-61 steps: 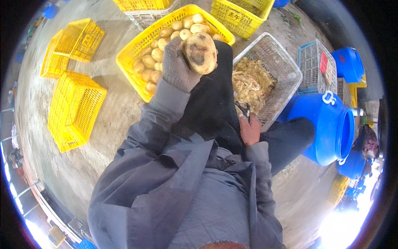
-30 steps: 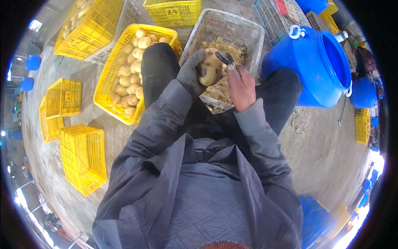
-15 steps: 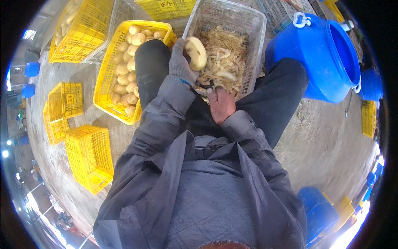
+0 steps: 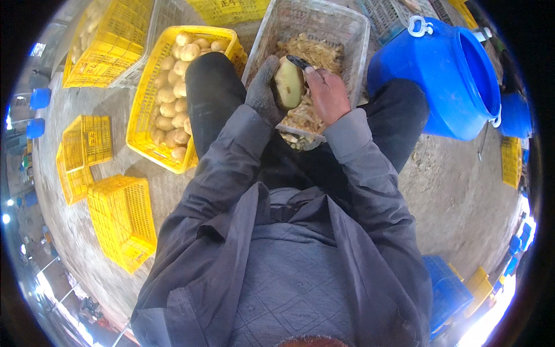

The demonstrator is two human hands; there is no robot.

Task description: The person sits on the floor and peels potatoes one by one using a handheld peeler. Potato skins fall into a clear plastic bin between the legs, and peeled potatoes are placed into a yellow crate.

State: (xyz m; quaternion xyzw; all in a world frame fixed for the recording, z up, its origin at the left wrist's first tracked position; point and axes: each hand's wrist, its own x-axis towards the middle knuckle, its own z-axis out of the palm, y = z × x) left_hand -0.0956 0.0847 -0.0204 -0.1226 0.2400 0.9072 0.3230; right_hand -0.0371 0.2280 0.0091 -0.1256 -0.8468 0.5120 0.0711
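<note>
My left hand [image 4: 263, 92], in a grey knit glove, wraps around a large pale potato [image 4: 289, 87] that looks mostly peeled. A dark peeler [image 4: 298, 62] lies against the potato's far end, gripped in my bare right hand [image 4: 329, 97]. Both hands are over the near part of a grey plastic crate [image 4: 363, 43]. Brown and pale peelings [image 4: 315, 52] heap up inside that crate. By my left knee stands a yellow crate [image 4: 136, 124] with several unpeeled potatoes [image 4: 167, 109] in it.
A big blue barrel [image 4: 416, 81] stands beside my right knee. Stacked yellow crates [image 4: 110, 46], holding more potatoes, rise at the far left. Other yellow crates [image 4: 121, 220] lie on the concrete floor [image 4: 457, 196] to the left. Grey crates [image 4: 393, 20] sit behind the barrel.
My right hand has moved up and forward from near my lap, bringing the peeler onto the potato's far end. The potato, in my left hand, has shifted slightly right and nearer.
</note>
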